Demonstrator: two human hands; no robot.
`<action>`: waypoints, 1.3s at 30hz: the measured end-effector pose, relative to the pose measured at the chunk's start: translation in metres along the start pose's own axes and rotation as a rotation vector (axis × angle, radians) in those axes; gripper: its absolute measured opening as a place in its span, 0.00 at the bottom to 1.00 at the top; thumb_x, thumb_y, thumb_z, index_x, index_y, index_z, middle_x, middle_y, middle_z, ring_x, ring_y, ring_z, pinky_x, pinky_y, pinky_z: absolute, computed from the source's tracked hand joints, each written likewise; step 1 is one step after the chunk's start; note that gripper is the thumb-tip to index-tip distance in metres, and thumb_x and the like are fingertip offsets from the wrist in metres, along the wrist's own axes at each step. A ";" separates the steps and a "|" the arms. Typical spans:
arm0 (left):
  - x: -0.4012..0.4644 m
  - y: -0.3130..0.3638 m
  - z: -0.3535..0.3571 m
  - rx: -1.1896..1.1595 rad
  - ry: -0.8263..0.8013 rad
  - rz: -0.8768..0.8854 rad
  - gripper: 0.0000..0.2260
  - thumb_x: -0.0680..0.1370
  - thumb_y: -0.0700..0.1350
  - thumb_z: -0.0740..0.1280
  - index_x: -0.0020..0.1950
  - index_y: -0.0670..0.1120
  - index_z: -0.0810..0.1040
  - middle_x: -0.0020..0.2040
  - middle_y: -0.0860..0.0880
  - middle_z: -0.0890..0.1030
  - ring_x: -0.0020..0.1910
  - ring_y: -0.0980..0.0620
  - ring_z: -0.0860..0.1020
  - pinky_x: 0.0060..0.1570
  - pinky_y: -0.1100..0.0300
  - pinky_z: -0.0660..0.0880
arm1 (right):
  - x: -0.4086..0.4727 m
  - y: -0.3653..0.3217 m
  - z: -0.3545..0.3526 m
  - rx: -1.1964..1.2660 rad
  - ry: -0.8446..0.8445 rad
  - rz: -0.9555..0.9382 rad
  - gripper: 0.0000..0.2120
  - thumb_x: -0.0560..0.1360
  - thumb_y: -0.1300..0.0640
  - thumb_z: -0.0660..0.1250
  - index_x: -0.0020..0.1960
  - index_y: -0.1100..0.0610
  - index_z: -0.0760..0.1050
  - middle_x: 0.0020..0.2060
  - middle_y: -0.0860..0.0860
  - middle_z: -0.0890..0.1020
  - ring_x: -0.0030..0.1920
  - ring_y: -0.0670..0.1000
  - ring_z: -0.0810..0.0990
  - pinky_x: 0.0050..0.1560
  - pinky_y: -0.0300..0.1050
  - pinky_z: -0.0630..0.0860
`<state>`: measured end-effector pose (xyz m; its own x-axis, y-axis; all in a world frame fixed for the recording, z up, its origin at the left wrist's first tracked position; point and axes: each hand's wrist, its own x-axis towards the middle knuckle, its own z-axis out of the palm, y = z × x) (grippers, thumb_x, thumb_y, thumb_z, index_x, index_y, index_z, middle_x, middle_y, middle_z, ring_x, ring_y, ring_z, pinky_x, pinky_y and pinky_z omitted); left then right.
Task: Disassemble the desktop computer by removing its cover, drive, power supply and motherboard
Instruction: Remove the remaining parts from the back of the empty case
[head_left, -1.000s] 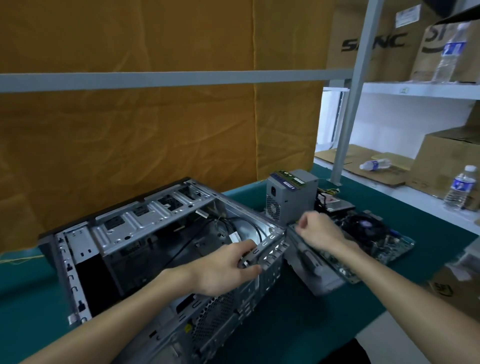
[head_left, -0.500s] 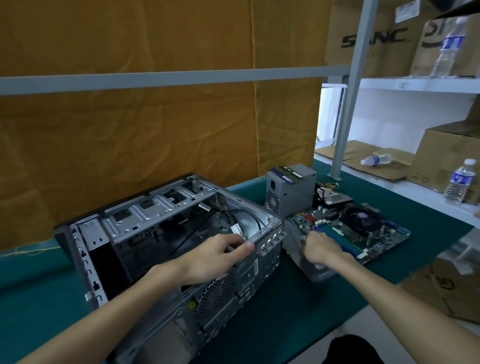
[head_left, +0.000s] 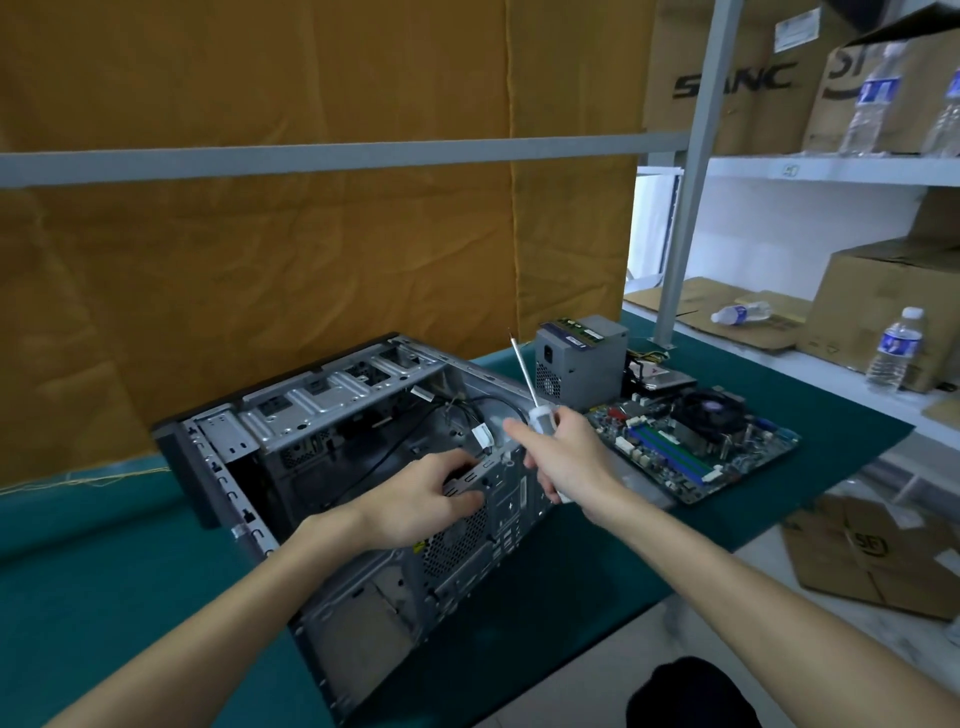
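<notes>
Computer case lies on its side on the green bench, open face up, with no side cover on it that I can see. From here I judge the job nearly finished: the power supply stands on the bench just beyond the case, the motherboard with its black cooler lies flat to the right of it, and a flat metal unit, possibly the drive, sits between the two, half hidden. What is left seems to be small work on the case itself.

My left hand grips the case's rear rim, fingers curled over the slotted metal edge, steadying it. My right hand is clenched round the pale handle of a screwdriver, its shaft pointing up and away from me, tip well clear of any screw.

Inside the case I see only bare metal bays, a few loose black cables and a small white connector; the board tray looks empty. On the shelf to the right stand cardboard boxes and water bottles; what the boxes contain I cannot tell.
</notes>
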<state>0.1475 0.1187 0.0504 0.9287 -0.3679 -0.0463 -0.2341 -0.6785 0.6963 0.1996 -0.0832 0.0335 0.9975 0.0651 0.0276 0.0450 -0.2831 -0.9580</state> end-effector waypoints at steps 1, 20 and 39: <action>0.000 0.000 0.000 0.011 0.004 0.009 0.09 0.81 0.51 0.67 0.61 0.54 0.76 0.52 0.47 0.83 0.49 0.46 0.82 0.53 0.42 0.77 | 0.005 -0.001 0.001 0.009 0.009 0.001 0.15 0.76 0.47 0.71 0.52 0.57 0.72 0.28 0.49 0.80 0.22 0.48 0.72 0.22 0.41 0.69; -0.010 0.007 0.007 0.530 0.373 0.077 0.20 0.81 0.48 0.68 0.73 0.51 0.71 0.66 0.51 0.74 0.63 0.49 0.73 0.62 0.51 0.73 | -0.009 0.045 -0.014 -0.043 -0.133 -0.118 0.13 0.79 0.47 0.70 0.51 0.56 0.71 0.32 0.52 0.77 0.23 0.50 0.71 0.23 0.43 0.68; -0.062 -0.038 0.122 -0.192 0.673 -0.214 0.19 0.83 0.43 0.63 0.72 0.43 0.62 0.68 0.43 0.69 0.68 0.42 0.71 0.63 0.57 0.67 | -0.029 0.003 0.066 -0.121 -0.117 0.073 0.29 0.71 0.31 0.71 0.41 0.58 0.70 0.17 0.49 0.71 0.20 0.48 0.76 0.37 0.46 0.72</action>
<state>0.0636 0.0895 -0.0608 0.9384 0.2726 0.2121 -0.0308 -0.5456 0.8375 0.1672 -0.0231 0.0113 0.9855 0.1491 -0.0811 -0.0142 -0.4034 -0.9149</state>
